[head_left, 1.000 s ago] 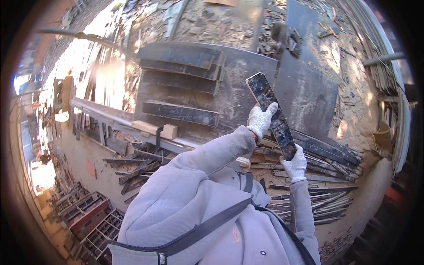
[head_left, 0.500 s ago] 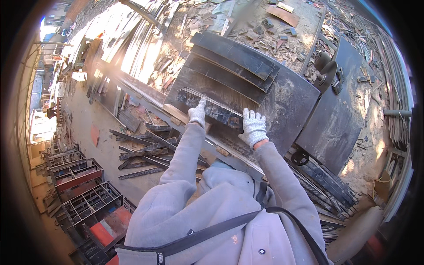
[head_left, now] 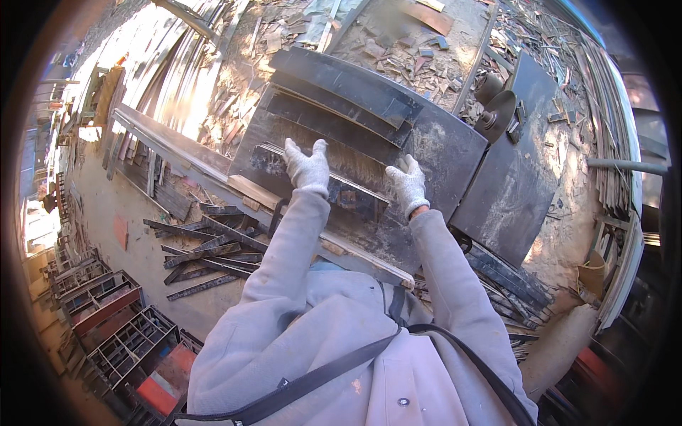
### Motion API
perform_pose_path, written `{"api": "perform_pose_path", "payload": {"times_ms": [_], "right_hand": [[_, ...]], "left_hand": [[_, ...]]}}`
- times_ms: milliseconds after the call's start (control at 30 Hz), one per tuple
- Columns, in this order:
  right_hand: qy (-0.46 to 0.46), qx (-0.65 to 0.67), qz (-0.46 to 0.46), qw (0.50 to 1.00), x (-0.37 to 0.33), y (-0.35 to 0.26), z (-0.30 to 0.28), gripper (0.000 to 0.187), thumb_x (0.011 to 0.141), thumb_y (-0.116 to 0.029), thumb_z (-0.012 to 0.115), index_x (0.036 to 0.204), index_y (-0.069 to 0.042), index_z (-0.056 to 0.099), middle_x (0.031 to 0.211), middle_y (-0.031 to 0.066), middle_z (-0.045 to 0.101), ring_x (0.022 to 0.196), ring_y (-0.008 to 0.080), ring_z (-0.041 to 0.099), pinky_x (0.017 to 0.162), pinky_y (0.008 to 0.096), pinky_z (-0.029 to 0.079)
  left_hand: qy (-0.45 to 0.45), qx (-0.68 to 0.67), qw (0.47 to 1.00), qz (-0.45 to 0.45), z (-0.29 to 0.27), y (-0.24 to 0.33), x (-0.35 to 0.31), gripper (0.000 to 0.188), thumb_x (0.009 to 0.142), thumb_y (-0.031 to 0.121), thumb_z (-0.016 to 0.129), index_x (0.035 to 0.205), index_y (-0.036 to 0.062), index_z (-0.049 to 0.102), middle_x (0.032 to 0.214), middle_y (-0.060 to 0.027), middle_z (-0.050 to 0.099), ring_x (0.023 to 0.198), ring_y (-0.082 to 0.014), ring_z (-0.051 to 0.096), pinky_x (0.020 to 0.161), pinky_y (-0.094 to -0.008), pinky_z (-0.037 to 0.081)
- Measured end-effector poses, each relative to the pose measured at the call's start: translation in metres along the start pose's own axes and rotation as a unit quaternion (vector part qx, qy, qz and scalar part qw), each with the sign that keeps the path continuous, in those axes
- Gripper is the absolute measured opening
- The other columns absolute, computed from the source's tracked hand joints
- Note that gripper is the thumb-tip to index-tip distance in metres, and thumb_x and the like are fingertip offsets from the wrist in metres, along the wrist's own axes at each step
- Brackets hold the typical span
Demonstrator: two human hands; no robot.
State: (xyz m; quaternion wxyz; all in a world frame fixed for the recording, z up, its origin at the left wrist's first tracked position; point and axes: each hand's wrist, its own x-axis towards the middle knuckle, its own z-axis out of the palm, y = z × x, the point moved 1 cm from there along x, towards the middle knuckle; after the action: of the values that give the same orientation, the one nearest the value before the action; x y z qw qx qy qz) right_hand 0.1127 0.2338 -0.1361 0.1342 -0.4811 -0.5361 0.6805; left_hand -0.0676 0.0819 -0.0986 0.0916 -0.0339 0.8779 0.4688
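Gloved in pale grey-white, my left hand (head_left: 307,169) is over the dark board (head_left: 347,196), its thumb and fingers spread and nothing in them. My right hand (head_left: 408,186), gloved alike, is by the board's right end with its fingers apart; whether it touches the board I cannot tell. The board is worn black and lies lengthwise on a dark worktable (head_left: 455,153). Just beyond my hands, several longer dark boards (head_left: 348,89) are stacked, overlapping like steps.
At the right, a round saw blade (head_left: 505,116) stands upright beside a second dark tabletop (head_left: 506,202). Narrow dark strips (head_left: 206,245) are heaped on the floor at the left. Wood scraps (head_left: 426,57) litter the ground beyond the table. Metal frames (head_left: 131,344) stand lower left.
Both hands have come off their hold on the board, and the fingers have spread. My left hand has moved forward over it. The whole view has shifted slightly.
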Motion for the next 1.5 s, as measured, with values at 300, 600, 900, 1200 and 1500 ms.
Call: {"api": "perform_pose_path", "payload": {"times_ms": [300,600,900,1200,1500], "right_hand": [[-0.035,-0.006,0.060,0.998,-0.031,-0.001,0.009,0.071,0.088,-0.026,0.084,0.142,0.007,0.053,0.128,0.0220,0.069,0.116,0.0269,0.068,0.101,0.0372,0.052],[-0.122,-0.390,-0.229,0.883,-0.141,-0.056,-0.047,0.116,0.064,-0.029,0.094,0.158,0.001,0.033,0.138,0.0274,0.059,0.128,0.0425,0.059,0.109,0.0481,0.047],[-0.254,-0.128,-0.124,0.951,-0.221,-0.037,-0.135,0.071,0.075,-0.012,0.086,0.136,0.001,0.053,0.109,0.0114,0.068,0.095,0.0218,0.066,0.085,0.0357,0.055],[-0.256,-0.113,-0.079,0.957,-0.280,-0.033,-0.156,0.038,0.081,-0.014,0.083,0.111,-0.003,0.063,0.080,0.0027,0.065,0.063,0.0133,0.060,0.053,0.0314,0.049],[-0.213,-0.131,-0.140,0.958,-0.292,-0.039,-0.156,0.027,0.084,-0.025,0.086,0.090,-0.006,0.069,0.069,0.0031,0.067,0.051,0.0110,0.057,0.044,0.0298,0.043]], "left_hand": [[-0.109,-0.152,0.937,-0.295,0.056,-0.020,0.057,0.052,0.077,0.023,0.093,0.111,-0.0085,0.069,0.105,-0.0178,0.073,0.087,-0.0278,0.069,0.081,-0.0419,0.059],[-0.165,-0.168,0.971,-0.037,-0.040,0.077,-0.154,0.050,0.089,0.017,0.083,0.133,0.0084,0.060,0.111,-0.0077,0.073,0.100,-0.0173,0.068,0.091,-0.0349,0.055],[-0.293,-0.429,0.847,0.117,-0.043,0.124,-0.147,0.116,0.084,0.058,0.083,0.169,0.0231,0.013,0.133,-0.0161,0.060,0.131,-0.0326,0.055,0.111,-0.0495,0.045],[-0.399,-0.468,0.770,0.168,-0.041,0.156,-0.158,0.093,0.087,0.047,0.085,0.162,0.0302,0.033,0.122,-0.0018,0.059,0.112,-0.0139,0.057,0.100,-0.0354,0.050],[-0.458,-0.465,0.736,0.179,-0.024,0.167,-0.167,0.069,0.089,0.050,0.082,0.146,0.0263,0.050,0.116,0.0026,0.061,0.106,-0.0110,0.057,0.092,-0.0327,0.050]]}}
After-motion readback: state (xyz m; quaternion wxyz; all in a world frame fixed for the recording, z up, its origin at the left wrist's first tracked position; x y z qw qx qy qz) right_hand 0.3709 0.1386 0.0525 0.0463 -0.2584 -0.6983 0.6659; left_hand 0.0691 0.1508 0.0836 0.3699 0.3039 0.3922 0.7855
